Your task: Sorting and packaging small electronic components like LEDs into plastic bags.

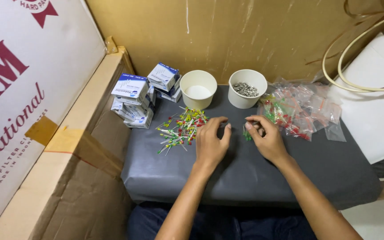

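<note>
From the head view, we are resting our left hand (211,144) with curled, empty fingers beside the LED pile (182,127), while our right hand (265,138) is pinching green LEDs (247,134) on the grey pad (245,178).

Small white-and-blue boxes (134,95) are stacked left of two white paper cups (198,89), near cardboard cartons (32,111).

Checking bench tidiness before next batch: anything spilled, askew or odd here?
Mostly tidy. The small LEDs lie in a loose scatter on the grey pad beside the left hand, not in a cup. The stack of small boxes leans unevenly. The clear bags are heaped near the right hand. Both cups stand upright.
</note>
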